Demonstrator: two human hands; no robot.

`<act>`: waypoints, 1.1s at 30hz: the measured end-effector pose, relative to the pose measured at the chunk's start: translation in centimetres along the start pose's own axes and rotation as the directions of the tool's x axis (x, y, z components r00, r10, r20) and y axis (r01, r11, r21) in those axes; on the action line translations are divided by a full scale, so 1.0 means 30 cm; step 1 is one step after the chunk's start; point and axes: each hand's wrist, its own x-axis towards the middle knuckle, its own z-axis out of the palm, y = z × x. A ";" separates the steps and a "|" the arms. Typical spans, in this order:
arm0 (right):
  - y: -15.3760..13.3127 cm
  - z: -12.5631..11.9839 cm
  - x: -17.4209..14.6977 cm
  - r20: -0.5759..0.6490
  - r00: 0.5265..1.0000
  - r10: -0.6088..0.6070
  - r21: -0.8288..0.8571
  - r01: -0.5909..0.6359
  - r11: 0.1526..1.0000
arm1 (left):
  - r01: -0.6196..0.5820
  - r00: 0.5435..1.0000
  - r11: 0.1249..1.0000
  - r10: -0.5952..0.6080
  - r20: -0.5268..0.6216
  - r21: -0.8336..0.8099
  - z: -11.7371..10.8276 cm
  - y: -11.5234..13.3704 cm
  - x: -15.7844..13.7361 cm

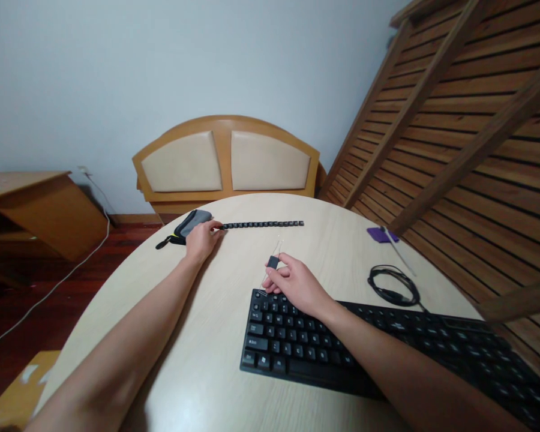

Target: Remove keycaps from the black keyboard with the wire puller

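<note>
Over at the far left of the round table (pixel 198 342), it's the left hand (pixel 201 242) at the near end of a row of small black keys (pixel 265 224), fingertips right at the last one; whether they pinch it or merely touch it, I can't tell. Just behind that hand sits the grey case (pixel 193 222).

And look at the right hand (pixel 294 282): thumb and fingers clamped together on the dark grip of a wire tool (pixel 273 262), held above the top left corner of the black keyboard (pixel 265 345). Its thin looped end points toward the row.

Danger here, I'd say! One sideways nudge from those left fingertips could knock the row crooked, or push the end key toward the case. A loose hold might let the tool twist and drop, its wires catching between keys. And that right forearm (pixel 378 354), crossing the keyboard, could shove it if it leans.
</note>
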 end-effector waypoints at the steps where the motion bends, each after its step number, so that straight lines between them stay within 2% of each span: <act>1: -0.002 0.000 -0.001 0.001 1.000 0.001 0.002 -0.001 1.000 | 0.008 1.000 1.000 -0.008 0.006 0.004 0.004 -0.007 0.002; 18: -0.015 0.001 -0.009 0.010 1.000 0.007 -0.019 -0.007 1.000 | 0.029 0.999 0.999 -0.030 0.036 0.031 0.019 -0.025 0.008; 27: -0.009 0.003 -0.006 0.016 1.000 0.008 -0.016 -0.007 1.000 | -0.100 0.995 0.994 0.099 0.028 0.047 0.018 -0.007 0.003; 33: -0.009 0.002 -0.007 0.016 1.000 0.004 -0.019 -0.003 1.000 | -0.110 0.993 0.992 0.108 0.037 0.064 0.017 -0.010 0.000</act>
